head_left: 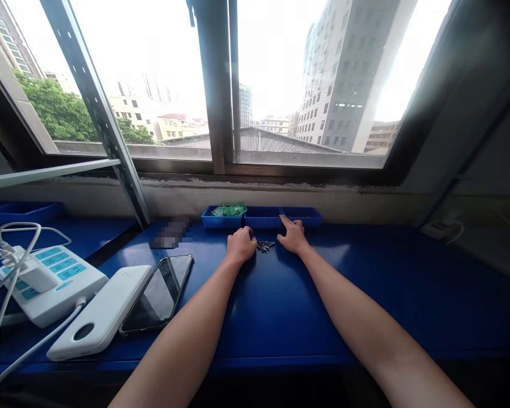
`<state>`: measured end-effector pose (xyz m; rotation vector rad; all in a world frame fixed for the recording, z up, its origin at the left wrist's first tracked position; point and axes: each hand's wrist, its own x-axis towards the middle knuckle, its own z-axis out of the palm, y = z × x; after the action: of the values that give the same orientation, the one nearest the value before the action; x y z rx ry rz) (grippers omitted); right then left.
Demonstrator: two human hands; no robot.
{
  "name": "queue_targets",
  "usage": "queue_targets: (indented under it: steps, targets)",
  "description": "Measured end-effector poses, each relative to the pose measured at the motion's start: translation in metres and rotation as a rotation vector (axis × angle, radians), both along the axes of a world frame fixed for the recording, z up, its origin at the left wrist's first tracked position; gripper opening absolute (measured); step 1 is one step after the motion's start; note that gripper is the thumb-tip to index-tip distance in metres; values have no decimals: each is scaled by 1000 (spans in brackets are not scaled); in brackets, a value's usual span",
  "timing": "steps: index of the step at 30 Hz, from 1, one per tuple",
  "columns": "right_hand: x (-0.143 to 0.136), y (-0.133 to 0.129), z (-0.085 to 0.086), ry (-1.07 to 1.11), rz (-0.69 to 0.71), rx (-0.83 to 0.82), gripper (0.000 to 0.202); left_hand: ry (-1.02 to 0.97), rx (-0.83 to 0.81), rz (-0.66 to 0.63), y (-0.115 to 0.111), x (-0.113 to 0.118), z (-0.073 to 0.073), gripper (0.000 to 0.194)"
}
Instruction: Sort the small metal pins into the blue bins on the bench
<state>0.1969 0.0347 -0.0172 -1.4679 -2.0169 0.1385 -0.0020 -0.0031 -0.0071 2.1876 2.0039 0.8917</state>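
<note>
Though curled, left fingers (253,243) beside rods (265,246).

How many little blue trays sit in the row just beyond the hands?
3: the left tray with green packets, the middle tray, and the right tray. The right hand partly hides where the last two meet.

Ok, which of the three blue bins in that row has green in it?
The left bin, just beyond your left hand. Green plastic rises above its rim; no green shows in the middle bin or the right bin.
</note>
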Motion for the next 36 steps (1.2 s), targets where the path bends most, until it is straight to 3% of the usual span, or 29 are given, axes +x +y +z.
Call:
queue_targets:
  steps: [18, 25, 33, 36]
  targets:
    - [-8, 5, -1, -77, -44, -75, 83, 25, -71, 7, -5, 1, 6, 26]
    - [-8, 5, -2, -23, -48, -23, 91, 28, -72, 6, -3, 0, 7, 26]
    - [-7, 4, -5, 27, -15, 41, 83, 36, -86, 0, 1, -2, 4, 30]
    - [-8, 0, -3, 55, 1, 109, 69, 36, -89, -7, 1, -2, 4, 32]
